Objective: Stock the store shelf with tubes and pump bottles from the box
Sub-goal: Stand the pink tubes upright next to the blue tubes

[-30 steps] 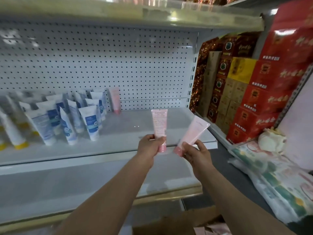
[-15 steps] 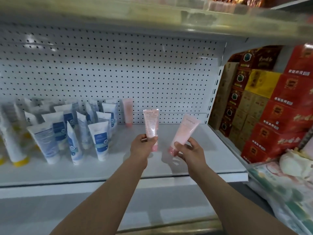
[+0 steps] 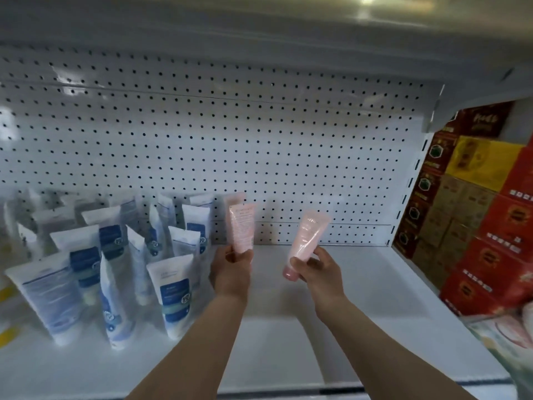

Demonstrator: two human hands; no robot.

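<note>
Stock in hand | upright pink tube [image 3: 242,228] gripped by left hand [image 3: 230,269] | tilted pink tube [image 3: 305,241] pinched by right hand [image 3: 314,267] | both held cap-down, likely for standing on shelf [image 3: 360,284] beside shelved pink tube [image 3: 233,198].

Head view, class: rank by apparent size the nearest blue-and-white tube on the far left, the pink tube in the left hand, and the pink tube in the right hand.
1. Nearest blue-and-white tube, largest, though also closer to the camera.
2-3. Left hand's pink tube and right hand's pink tube: look alike, not ranked.
</note>
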